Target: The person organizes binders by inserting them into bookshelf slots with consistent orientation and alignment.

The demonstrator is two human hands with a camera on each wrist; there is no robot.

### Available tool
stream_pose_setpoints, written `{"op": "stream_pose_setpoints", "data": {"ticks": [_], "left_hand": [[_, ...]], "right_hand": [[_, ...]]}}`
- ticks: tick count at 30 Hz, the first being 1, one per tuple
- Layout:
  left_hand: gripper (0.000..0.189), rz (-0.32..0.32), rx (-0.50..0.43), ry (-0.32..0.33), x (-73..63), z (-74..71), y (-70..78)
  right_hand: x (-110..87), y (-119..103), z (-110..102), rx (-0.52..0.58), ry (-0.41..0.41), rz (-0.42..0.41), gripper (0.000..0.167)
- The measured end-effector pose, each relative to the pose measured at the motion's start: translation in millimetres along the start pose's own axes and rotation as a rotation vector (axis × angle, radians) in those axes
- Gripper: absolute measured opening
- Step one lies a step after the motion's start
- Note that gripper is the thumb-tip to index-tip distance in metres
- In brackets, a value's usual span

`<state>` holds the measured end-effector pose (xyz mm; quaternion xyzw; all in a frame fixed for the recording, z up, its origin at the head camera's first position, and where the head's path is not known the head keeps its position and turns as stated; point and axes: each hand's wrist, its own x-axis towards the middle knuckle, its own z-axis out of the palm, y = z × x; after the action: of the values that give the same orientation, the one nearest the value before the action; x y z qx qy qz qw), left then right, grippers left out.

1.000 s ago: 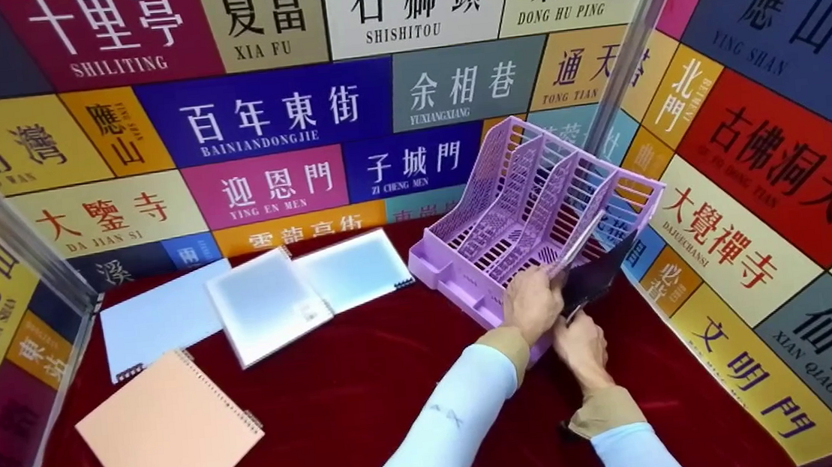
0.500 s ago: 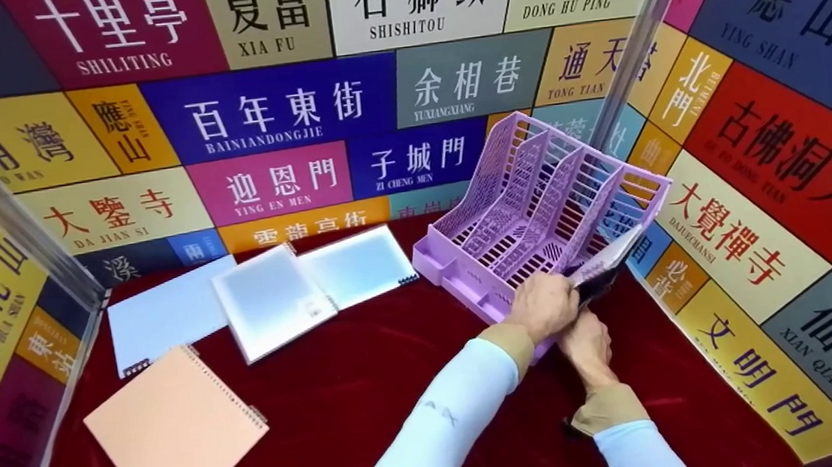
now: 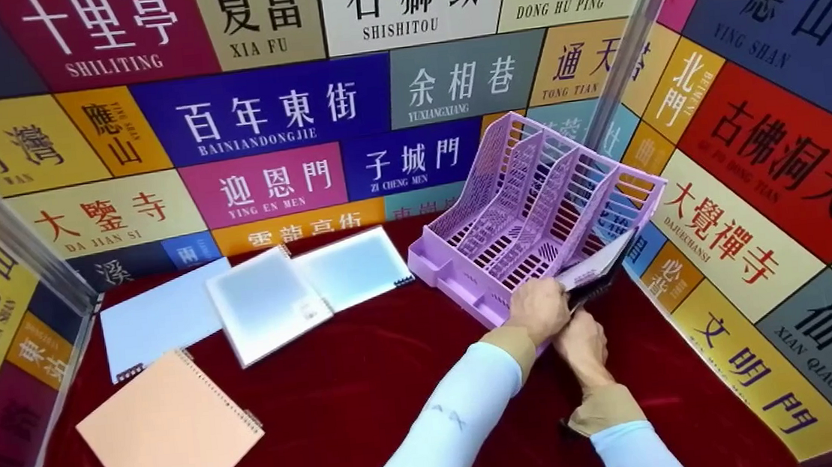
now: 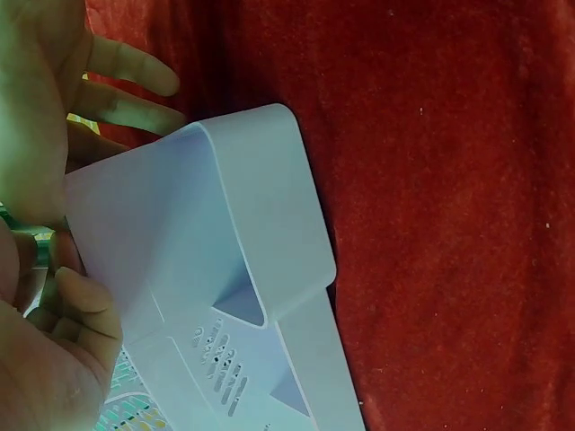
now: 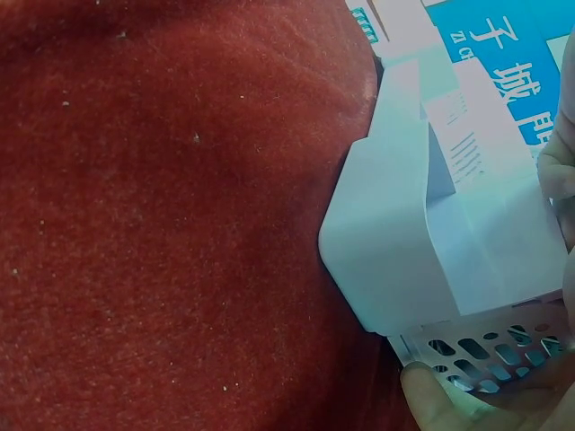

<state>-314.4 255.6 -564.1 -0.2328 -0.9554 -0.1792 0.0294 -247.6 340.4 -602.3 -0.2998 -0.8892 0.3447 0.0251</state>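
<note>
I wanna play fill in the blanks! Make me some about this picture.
The file rack is light ____.
The cloth beneath it is dark ____.
In the head view, the peach notebook lies to the rack's ____.
The person's sleeves are pale ____.

Words: purple; red; left; blue.

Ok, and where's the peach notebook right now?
In the head view, the peach notebook lies at lower left on the red cloth, just below the leftmost blue notebook and well left of the purple rack.

Head cam faces fwd/down; wrist cams v. close; all share rack [image 3: 550, 199].
</note>
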Motion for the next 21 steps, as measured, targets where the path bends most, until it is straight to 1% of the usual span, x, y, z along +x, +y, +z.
{"op": "stream_pose_setpoints", "data": {"ticks": [2,5,9,14,21], "left_hand": [[0.026,-0.016,-0.002,-0.012,-0.1,0.2,1.1],[0.029,-0.035,-0.01,-0.065,-0.1,0.7,3.3],[0.034,-0.026,-0.025,-0.134,0.2,0.8,3.2],[0.04,0.026,-0.043,-0.198,-1.2,3.0,-0.2],[0.05,0.112,-0.064,-0.248,-6.9,3.6,-6.2]], "right_hand": [[0.1,0.6,0.2,-0.006,0.001,-0.006,0.046],[0.4,2.1,0.1,-0.006,0.002,-0.01,0.046],[0.9,2.8,0.2,-0.006,-0.005,-0.019,0.046],[0.3,2.7,0.0,0.0,-0.01,-0.02,0.05],[-0.1,1.4,0.0,0.006,-0.012,-0.005,0.057]]}}
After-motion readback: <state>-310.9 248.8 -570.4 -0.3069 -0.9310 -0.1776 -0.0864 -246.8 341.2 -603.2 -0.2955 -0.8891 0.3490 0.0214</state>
